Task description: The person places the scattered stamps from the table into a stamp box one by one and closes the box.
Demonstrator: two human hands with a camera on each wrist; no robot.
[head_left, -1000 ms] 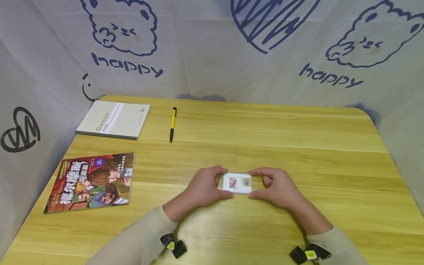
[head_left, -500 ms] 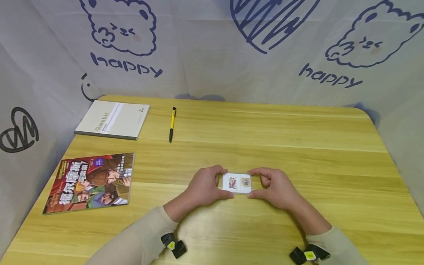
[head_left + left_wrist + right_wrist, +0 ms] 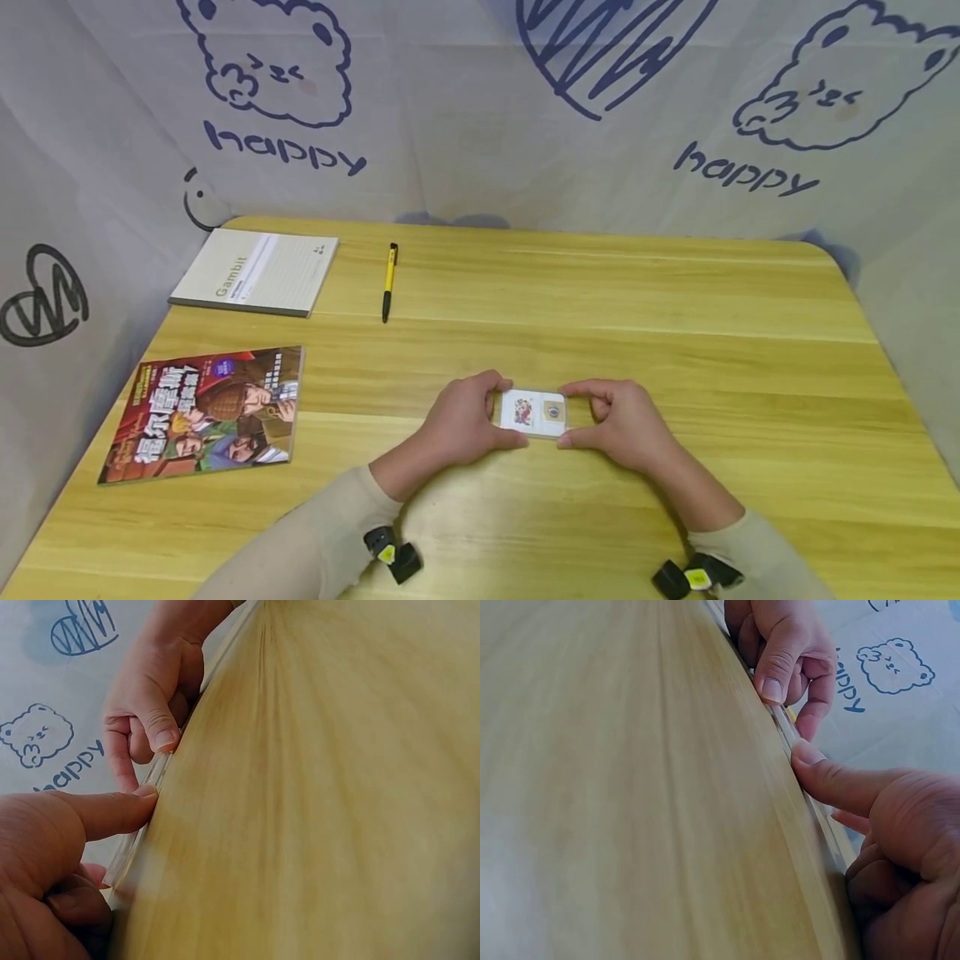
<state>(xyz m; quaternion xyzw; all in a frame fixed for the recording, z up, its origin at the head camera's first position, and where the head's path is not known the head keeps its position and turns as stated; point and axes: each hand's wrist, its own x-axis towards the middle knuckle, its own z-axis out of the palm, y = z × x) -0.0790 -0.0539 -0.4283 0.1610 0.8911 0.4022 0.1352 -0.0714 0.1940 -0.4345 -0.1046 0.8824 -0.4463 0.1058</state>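
Observation:
In the head view, a small flat clear case [image 3: 534, 414] with a white insert lies close over the table, between both hands. The insert shows a colourful picture on the left and a tan square with a round dark emblem on the right. My left hand [image 3: 463, 422] pinches the left end, thumb on the near edge and index finger on the far edge. Mirroring it, my right hand [image 3: 628, 427] pinches the right end. Seen edge-on in the left wrist view, the case [image 3: 156, 772] is thin and transparent, with the left thumb [image 3: 124, 814] along its side.
On the wooden table [image 3: 675, 325], a comic-style book [image 3: 206, 417] lies at the left. Behind it is a Gambit notebook [image 3: 258, 271], with a yellow and black pen [image 3: 390, 282] to its right. A white cloth [image 3: 465, 108] with drawings hangs behind the table.

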